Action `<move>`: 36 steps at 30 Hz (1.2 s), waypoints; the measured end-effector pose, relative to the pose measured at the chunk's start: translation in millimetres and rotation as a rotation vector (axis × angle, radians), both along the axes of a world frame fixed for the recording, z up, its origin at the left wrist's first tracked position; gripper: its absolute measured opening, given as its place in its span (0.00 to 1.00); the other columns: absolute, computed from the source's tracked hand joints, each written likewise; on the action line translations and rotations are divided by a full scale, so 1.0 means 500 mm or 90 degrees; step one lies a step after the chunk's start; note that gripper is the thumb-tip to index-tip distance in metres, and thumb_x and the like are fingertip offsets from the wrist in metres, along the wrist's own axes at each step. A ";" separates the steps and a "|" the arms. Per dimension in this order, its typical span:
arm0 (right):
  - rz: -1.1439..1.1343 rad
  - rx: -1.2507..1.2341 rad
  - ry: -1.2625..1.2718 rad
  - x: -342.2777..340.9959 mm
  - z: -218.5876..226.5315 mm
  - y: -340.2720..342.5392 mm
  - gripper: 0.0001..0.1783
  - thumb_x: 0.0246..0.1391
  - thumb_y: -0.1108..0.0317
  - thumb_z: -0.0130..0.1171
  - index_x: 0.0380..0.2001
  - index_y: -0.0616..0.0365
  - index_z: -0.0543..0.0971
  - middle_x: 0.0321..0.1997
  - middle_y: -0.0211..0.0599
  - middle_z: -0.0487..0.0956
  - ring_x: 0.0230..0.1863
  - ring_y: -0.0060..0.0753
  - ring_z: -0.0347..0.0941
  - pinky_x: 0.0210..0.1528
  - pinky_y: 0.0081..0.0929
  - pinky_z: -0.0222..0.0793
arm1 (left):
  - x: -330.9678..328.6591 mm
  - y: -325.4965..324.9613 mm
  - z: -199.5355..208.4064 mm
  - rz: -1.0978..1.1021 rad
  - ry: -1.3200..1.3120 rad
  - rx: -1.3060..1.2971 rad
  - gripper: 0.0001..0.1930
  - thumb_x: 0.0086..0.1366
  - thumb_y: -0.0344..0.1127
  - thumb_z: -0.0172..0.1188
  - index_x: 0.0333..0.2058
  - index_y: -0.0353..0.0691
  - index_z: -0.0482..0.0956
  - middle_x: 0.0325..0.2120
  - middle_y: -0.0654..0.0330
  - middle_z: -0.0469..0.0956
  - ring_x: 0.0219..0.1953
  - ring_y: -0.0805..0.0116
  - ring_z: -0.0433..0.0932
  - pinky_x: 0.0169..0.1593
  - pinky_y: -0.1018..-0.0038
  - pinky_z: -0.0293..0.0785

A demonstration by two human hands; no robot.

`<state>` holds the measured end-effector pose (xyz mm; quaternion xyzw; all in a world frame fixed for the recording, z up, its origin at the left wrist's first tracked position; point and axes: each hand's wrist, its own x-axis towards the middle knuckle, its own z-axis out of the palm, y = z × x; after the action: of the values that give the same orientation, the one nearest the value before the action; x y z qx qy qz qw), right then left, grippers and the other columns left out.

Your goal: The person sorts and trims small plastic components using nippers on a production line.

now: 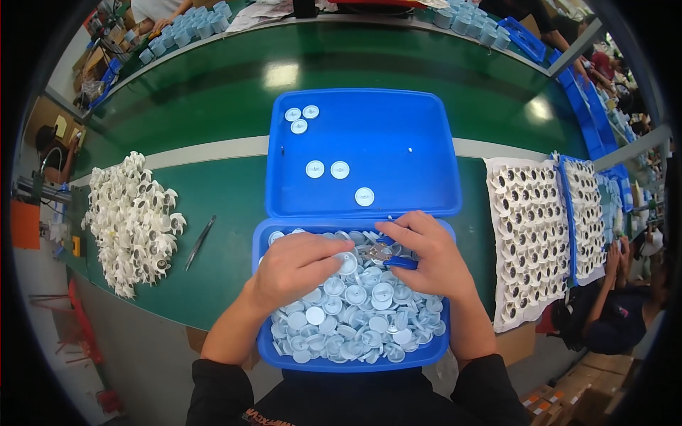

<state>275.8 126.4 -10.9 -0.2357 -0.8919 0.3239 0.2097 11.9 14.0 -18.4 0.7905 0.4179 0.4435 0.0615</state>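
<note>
Between the fingers of my left hand [295, 270] is a pale blue plastic disc [347, 263], its round face turned up. My right hand [430, 252] grips a pair of blue-handled nippers [399, 261], whose metal jaws point left and sit right beside the disc. Both hands are over a blue bin [264, 334] heaped with loose pale blue discs. Behind it stands a second blue bin [405, 121], with several discs spread on its floor, among them one disc [364, 197] near its front wall.
A pile of white finned parts [135, 224] lies at the left, with tweezers [200, 243] beside it. On the right, rows of similar parts cover a white sheet [500, 312]. Pale blue cups [188, 30] stand on the far bench. Other people work around the edges.
</note>
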 end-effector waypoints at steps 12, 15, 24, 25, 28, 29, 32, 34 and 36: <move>0.048 -0.054 -0.006 0.002 0.002 0.001 0.40 0.40 0.73 0.72 0.63 0.55 0.82 0.50 0.40 0.79 0.51 0.46 0.75 0.58 0.42 0.68 | 0.010 0.001 0.008 -0.032 -0.001 -0.058 0.10 0.55 0.21 0.69 0.38 0.32 0.85 0.43 0.52 0.90 0.40 0.56 0.90 0.41 0.66 0.85; 0.069 -0.054 -0.001 0.002 0.004 0.004 0.40 0.40 0.72 0.72 0.64 0.55 0.81 0.50 0.40 0.78 0.51 0.46 0.75 0.57 0.41 0.68 | 0.010 0.001 0.010 -0.037 -0.007 -0.081 0.11 0.54 0.19 0.69 0.38 0.32 0.85 0.43 0.52 0.90 0.41 0.56 0.90 0.42 0.66 0.86; 0.096 -0.064 -0.014 0.001 0.006 0.004 0.40 0.42 0.71 0.72 0.65 0.56 0.81 0.50 0.40 0.78 0.52 0.45 0.75 0.57 0.39 0.67 | 0.012 0.000 0.010 -0.053 -0.017 -0.103 0.13 0.53 0.17 0.67 0.38 0.32 0.85 0.42 0.53 0.89 0.42 0.55 0.89 0.44 0.65 0.86; 0.098 -0.063 -0.007 0.002 0.005 0.004 0.40 0.43 0.71 0.73 0.65 0.56 0.81 0.50 0.40 0.78 0.52 0.45 0.75 0.57 0.39 0.67 | 0.012 0.000 0.010 -0.056 -0.017 -0.105 0.13 0.52 0.17 0.67 0.38 0.32 0.85 0.42 0.53 0.89 0.42 0.56 0.89 0.45 0.65 0.86; 0.103 -0.063 -0.003 0.003 0.006 0.005 0.40 0.43 0.70 0.73 0.65 0.56 0.80 0.50 0.40 0.78 0.52 0.44 0.75 0.57 0.39 0.66 | 0.014 0.000 0.012 -0.059 -0.017 -0.107 0.14 0.52 0.17 0.66 0.39 0.32 0.85 0.42 0.54 0.89 0.43 0.56 0.89 0.45 0.65 0.86; 0.106 -0.064 -0.005 0.004 0.006 0.006 0.40 0.43 0.70 0.73 0.65 0.56 0.80 0.50 0.40 0.78 0.52 0.44 0.75 0.57 0.39 0.66 | 0.014 0.001 0.012 -0.060 -0.017 -0.106 0.14 0.52 0.17 0.66 0.39 0.32 0.85 0.42 0.54 0.89 0.43 0.56 0.89 0.45 0.65 0.86; 0.103 -0.078 -0.013 0.004 0.007 0.006 0.39 0.44 0.70 0.74 0.65 0.56 0.81 0.50 0.39 0.78 0.52 0.44 0.75 0.58 0.39 0.66 | 0.012 0.001 0.012 -0.063 -0.007 -0.107 0.14 0.52 0.17 0.66 0.39 0.33 0.85 0.42 0.54 0.89 0.43 0.56 0.89 0.45 0.66 0.86; 0.099 -0.078 -0.021 0.004 0.010 0.006 0.38 0.44 0.69 0.74 0.64 0.54 0.82 0.49 0.38 0.78 0.52 0.44 0.75 0.57 0.40 0.67 | 0.013 0.000 0.013 -0.062 0.005 -0.100 0.14 0.52 0.17 0.65 0.39 0.33 0.85 0.42 0.54 0.89 0.43 0.56 0.89 0.45 0.65 0.86; 0.095 -0.078 -0.030 0.003 0.009 0.005 0.37 0.44 0.69 0.75 0.63 0.53 0.82 0.48 0.38 0.79 0.51 0.44 0.76 0.57 0.40 0.68 | 0.013 -0.001 0.013 -0.059 0.010 -0.099 0.15 0.52 0.17 0.65 0.39 0.33 0.85 0.42 0.54 0.89 0.43 0.56 0.89 0.45 0.65 0.86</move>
<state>277.5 128.9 -6.5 -0.1888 -0.8900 0.3872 0.1494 18.3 13.4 -11.7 0.8054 0.4144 0.4000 0.1401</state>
